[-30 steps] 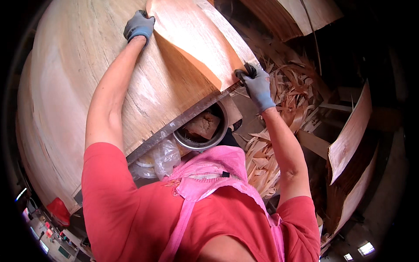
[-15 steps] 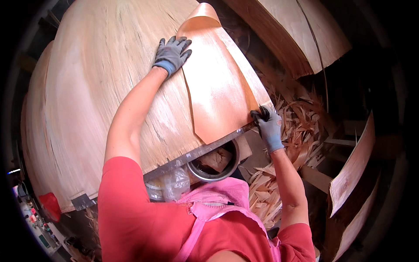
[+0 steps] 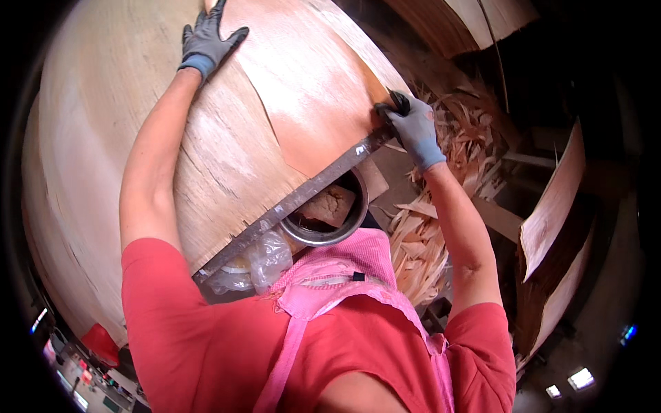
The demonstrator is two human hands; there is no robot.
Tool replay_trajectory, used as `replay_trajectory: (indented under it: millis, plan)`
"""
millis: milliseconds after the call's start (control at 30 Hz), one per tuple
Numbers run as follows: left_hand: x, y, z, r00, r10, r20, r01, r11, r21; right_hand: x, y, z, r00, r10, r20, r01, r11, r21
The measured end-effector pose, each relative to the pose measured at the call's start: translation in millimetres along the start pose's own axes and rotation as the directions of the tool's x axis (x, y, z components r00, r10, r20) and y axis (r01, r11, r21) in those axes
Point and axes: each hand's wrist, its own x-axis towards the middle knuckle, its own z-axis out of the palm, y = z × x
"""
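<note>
My left hand, in a grey glove with dark fingertips and a blue cuff, lies with fingers spread on the pale wood veneer, beside the left edge of a reddish veneer piece. This smooth piece rests on top of the broad veneer sheet; its far end runs out of the picture. At its near right corner my gloved right hand is closed on the edge, thumb and fingers bent together. Whether those dark fingertips hold anything besides the veneer cannot be made out.
A dark metal edge borders the near side of the worktop. Below it are a metal bowl with a brownish block inside and a clear plastic bag. Veneer scraps litter the floor at right, near standing curved veneer sheets.
My left hand has moved farther away and left along the reddish piece. Its curled far end no longer shows. My right hand stays at the near corner while the whole view has shifted.
</note>
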Motion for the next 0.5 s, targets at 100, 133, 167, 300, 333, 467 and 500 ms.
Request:
replay_trajectory:
  millis: [100,133,167,300,333,467,500]
  plan:
    - [3,-7,7,0.997,0.059,-0.039,-0.065,0.985,-0.158,-2,-2,-3,1.000,0.020,-0.005,-0.020,0.999,0.047]
    - [5,-7,8,0.996,0.078,-0.041,-0.084,0.983,-0.166,-2,-1,-3,1.000,0.027,-0.013,-0.027,0.998,0.059]
    - [7,-7,9,0.994,0.095,-0.044,-0.102,0.980,-0.173,1,0,-6,1.000,0.026,0.010,-0.026,0.999,0.043]
    - [9,-15,7,0.992,0.124,-0.033,-0.127,0.984,-0.123,-5,6,2,0.996,0.063,-0.061,-0.052,0.985,0.164]
    - [7,-22,5,0.993,0.118,-0.026,-0.120,0.988,-0.100,-4,2,2,0.998,0.019,-0.052,-0.014,0.997,0.080]
    - [17,29,-33,0.981,0.050,0.188,-0.006,0.973,-0.231,-16,1,-6,0.998,0.065,0.001,-0.065,0.997,-0.041]
    - [15,25,-34,0.979,0.034,0.203,0.001,0.985,-0.171,-15,-3,-6,0.996,0.090,0.029,-0.090,0.996,-0.010]
